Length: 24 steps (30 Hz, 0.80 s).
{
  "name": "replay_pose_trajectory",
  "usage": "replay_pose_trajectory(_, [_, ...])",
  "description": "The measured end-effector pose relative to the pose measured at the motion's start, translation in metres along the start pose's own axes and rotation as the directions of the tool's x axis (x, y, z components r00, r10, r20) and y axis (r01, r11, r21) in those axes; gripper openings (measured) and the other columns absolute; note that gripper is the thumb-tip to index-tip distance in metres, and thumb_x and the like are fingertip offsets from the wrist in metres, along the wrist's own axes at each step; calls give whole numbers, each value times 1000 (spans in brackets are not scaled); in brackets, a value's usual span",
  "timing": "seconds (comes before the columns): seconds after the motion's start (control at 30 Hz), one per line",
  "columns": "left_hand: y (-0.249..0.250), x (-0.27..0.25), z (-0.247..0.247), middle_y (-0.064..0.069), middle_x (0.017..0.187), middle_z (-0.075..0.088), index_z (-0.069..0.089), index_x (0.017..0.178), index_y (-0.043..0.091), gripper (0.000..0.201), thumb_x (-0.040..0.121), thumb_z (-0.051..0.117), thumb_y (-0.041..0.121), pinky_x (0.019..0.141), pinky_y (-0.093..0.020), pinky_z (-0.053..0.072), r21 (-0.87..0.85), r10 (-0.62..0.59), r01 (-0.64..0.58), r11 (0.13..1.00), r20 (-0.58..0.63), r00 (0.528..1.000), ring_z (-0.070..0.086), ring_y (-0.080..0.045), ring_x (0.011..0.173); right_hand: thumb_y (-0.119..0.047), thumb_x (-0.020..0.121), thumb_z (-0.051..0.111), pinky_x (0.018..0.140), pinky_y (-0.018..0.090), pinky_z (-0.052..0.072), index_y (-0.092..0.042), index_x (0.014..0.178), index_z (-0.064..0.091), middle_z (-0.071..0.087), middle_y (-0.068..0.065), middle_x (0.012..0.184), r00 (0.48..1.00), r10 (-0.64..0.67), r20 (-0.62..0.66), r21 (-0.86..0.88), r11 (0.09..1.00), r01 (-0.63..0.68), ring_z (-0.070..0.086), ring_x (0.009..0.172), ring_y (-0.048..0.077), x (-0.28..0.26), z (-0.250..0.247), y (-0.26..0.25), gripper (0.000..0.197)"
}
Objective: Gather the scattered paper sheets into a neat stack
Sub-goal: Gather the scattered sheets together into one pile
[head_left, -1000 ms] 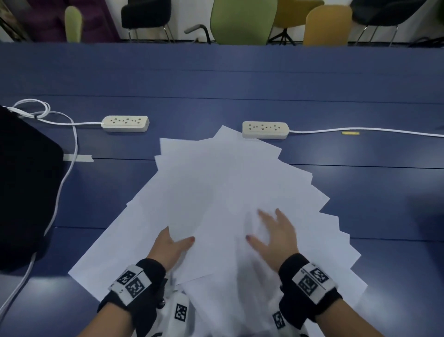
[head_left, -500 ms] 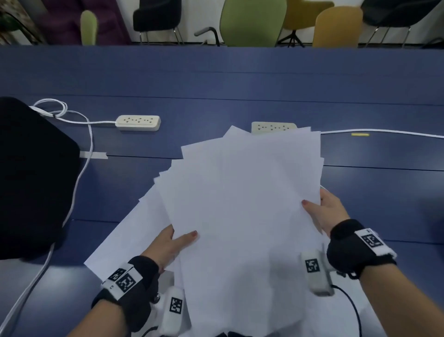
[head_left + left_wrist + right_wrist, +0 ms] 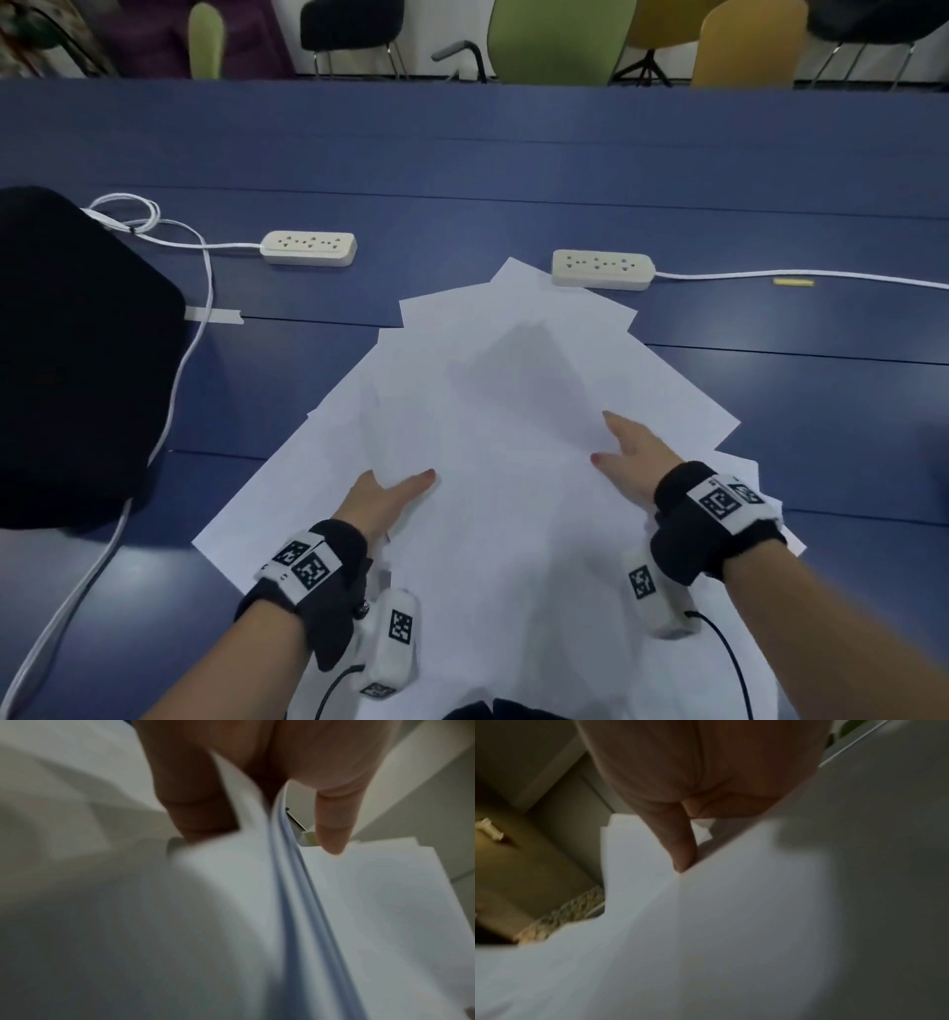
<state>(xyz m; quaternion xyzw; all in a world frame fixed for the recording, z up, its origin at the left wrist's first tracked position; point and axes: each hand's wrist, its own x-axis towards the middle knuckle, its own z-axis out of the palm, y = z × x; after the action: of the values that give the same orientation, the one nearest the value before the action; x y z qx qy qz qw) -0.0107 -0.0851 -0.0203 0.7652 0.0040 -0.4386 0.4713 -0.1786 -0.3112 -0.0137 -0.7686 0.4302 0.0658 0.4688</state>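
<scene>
Several white paper sheets lie fanned and overlapping on the blue table in the head view. My left hand holds the left edge of the upper sheets, thumb on top and fingers hidden beneath. The left wrist view shows the sheets running between that thumb and the fingers. My right hand lies on the sheets' right side, thumb and forefinger spread and straight. Its other fingers are hidden. In the right wrist view one finger presses on paper.
Two white power strips lie beyond the paper, the right one touching a sheet's far corner. A large black object and a white cable are at the left. Chairs stand past the far edge.
Half a second ago both hands held a sheaf raised off the table. The sheaf now lies down flat on the pile, and the right hand has shifted from its edge onto its top.
</scene>
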Motion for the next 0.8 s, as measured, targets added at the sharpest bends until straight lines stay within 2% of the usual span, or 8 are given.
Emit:
replay_pose_trajectory(0.07, [1, 0, 1, -12, 105, 71, 66, 97, 13, 63, 45, 81, 45, 92, -48, 49, 3, 28, -28, 1000, 27, 999, 66, -33, 99, -11, 92, 48, 113, 26, 18, -14, 146, 20, 24, 4, 154, 999, 16, 40, -21, 1000, -15, 23, 142, 19, -3, 8, -1, 61])
replay_pose_trajectory(0.23, [-2, 0, 4, -14, 107, 70, 60, 110, 7, 60, 53, 77, 13, 83, -36, 53, -117, 86, -74, 990, 106, 991, 67, -30, 99, -12, 91, 52, 110, 29, 23, -8, 144, 25, 29, 8, 152, 998, 36, -52, 106, 994, -31, 27, 140, 21, -7, 21, 3, 60])
replay_pose_trajectory(0.37, [-8, 3, 5, -16, 112, 69, 56, 117, 3, 62, 58, 72, 7, 84, -36, 54, -156, 122, -98, 983, 155, 980, 66, -31, 103, -13, 91, 52, 112, 33, 22, -6, 144, 24, 26, 10, 153, 978, 119, -173, 274, 959, -69, 24, 141, 24, -11, 20, 11, 60])
replay_pose_trajectory(0.5, [-8, 3, 11, -5, 113, 68, 57, 113, 19, 49, 66, 72, 14, 99, -42, 47, -47, 154, -149, 988, 110, 982, 64, -24, 106, -14, 92, 51, 113, 31, 20, -7, 146, 20, 25, 8, 153, 991, 94, -97, 240, 968, -68, 21, 142, 23, -18, 25, 8, 62])
replay_pose_trajectory(0.57, [-5, 0, 15, -1, 117, 66, 54, 112, 28, 44, 74, 67, 11, 102, -42, 45, 7, 197, -199, 980, 87, 977, 61, -22, 109, -15, 89, 57, 106, 31, 29, -10, 142, 29, 40, 9, 139, 986, 61, -154, 241, 970, -23, 30, 138, 28, -20, 29, 5, 60])
replay_pose_trajectory(0.63, [-1, -5, 15, 3, 115, 66, 53, 114, 28, 41, 84, 61, 1, 98, -35, 47, -5, 242, -243, 970, 98, 965, 63, -16, 107, -24, 80, 68, 101, 37, 36, -18, 136, 35, 44, 7, 124, 942, 54, -332, 259, 965, 36, 39, 128, 31, -22, 28, 5, 65])
replay_pose_trajectory(0.7, [6, -14, 11, 6, 103, 70, 56, 109, 25, 38, 87, 55, -6, 81, -22, 54, -74, 280, -273, 959, 120, 952, 69, -7, 92, -32, 76, 72, 104, 39, 34, -27, 141, 26, 40, 6, 132, 920, 126, -372, 435, 899, 53, 36, 128, 26, -21, 18, 10, 80])
replay_pose_trajectory(0.8, [13, -21, 0, 5, 89, 75, 59, 105, 19, 34, 85, 56, -9, 68, -16, 54, -194, 317, -285, 939, 164, 934, 72, -8, 83, -44, 48, 87, 99, 34, 44, -29, 137, 36, 50, 2, 130, 995, 29, -99, 805, 591, 63, 51, 120, 13, -25, 0, 16, 103])
